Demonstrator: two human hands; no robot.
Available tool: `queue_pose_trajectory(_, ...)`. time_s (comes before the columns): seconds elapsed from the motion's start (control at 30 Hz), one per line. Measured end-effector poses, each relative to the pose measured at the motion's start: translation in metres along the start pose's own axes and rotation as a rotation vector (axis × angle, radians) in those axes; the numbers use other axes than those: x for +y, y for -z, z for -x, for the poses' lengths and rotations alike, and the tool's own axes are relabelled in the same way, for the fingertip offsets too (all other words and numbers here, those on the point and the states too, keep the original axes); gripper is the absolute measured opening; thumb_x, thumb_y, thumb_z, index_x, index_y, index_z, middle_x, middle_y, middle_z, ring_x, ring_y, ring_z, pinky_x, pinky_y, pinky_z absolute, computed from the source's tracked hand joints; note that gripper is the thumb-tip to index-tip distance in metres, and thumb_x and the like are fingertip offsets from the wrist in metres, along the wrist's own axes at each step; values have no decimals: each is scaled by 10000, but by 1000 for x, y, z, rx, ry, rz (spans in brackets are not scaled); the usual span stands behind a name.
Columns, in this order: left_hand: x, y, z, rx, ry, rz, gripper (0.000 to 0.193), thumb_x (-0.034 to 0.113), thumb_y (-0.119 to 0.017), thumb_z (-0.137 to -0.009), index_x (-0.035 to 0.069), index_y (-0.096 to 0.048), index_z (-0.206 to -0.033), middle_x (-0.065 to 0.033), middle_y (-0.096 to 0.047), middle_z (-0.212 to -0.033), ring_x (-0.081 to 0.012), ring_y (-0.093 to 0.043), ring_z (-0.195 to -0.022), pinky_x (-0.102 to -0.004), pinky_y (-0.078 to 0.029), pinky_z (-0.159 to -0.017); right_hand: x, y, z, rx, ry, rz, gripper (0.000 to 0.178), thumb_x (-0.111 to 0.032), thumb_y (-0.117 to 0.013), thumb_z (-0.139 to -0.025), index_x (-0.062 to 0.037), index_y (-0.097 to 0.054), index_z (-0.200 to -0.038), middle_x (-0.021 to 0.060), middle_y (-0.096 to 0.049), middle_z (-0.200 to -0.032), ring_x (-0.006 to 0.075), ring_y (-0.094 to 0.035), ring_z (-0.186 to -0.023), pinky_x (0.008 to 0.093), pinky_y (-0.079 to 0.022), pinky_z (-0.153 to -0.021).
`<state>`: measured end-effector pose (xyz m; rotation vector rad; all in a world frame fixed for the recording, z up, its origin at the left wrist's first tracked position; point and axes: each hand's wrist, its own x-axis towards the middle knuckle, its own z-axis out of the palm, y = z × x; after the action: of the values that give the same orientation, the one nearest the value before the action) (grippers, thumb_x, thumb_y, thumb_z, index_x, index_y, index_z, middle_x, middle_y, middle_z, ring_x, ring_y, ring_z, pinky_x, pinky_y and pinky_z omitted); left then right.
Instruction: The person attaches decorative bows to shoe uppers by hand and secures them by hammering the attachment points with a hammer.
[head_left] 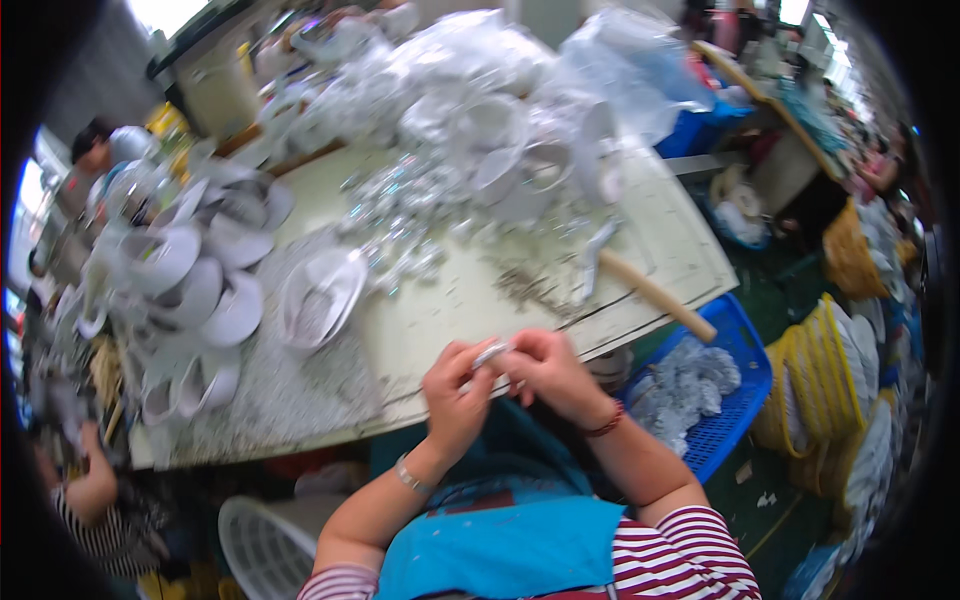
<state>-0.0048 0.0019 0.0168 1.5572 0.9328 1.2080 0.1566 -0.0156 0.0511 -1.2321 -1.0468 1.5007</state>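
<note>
My left hand (458, 395) and my right hand (552, 378) meet at the table's front edge. Between their closed fingertips is a small silvery-white piece (490, 352), blurred and mostly covered, so its kind cannot be made out. Beyond my hands, a heap of shiny silvery pieces (405, 215) is spread over the pale table (450, 325). A hammer (655, 294) lies to the right, its wooden handle reaching past the table's edge. Left of my hands, a white, curved, cup-like item (322, 300) rests on a grey speckled mat (300, 385).
More white curved items (165, 260) are piled at the left, others (525, 165) at the back beside clear plastic bags (460, 50). A blue basket (755, 375) with crumpled silvery-white material stands at the right, near yellow striped sacks (815, 370). A white basket (255, 545) is below the table. Other people are at left and right.
</note>
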Motion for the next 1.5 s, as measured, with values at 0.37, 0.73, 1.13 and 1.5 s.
queue_pose_trajectory(0.37,-2,-3,1,25,-10,137,191,103,-591,-975,-18,-687,-1087,-48,-584,-874,-103,-593,-708,-220,-504,-606,11,1,0,-51,-24,-68,248,-246,-660,-904,-7,-604,-872,27,-640,-752,52,-591,-571,182,-444,-415)
queue_pose_trajectory(0.73,-7,15,-4,2,-93,-143,232,34,-580,-924,-7,-684,-1127,-61,-605,-873,-110,-594,-731,-232,-487,-621,4,-10,-12,23,40,124,178,-150,-632,-886,18,-640,-827,32,-628,-666,70,-591,-562,232,-474,-465)
queue_pose_trajectory(1.13,20,120,-70,133,-256,-1360,432,128,-700,-745,47,-635,-1164,-138,-625,-1049,-316,-638,-907,-406,-511,-751,29,-7,-5,76,275,333,99,-57,-630,-871,1,-652,-948,-22,-632,-755,12,-527,-674,197,-444,-598)
queue_pose_trajectory(1.5,63,113,-8,-135,-238,-1171,338,192,-727,-723,52,-669,-1026,-110,-657,-933,-314,-642,-817,-424,-507,-695,20,-29,-9,-42,304,289,173,-121,-642,-868,6,-625,-983,39,-660,-807,79,-606,-711,250,-485,-631)
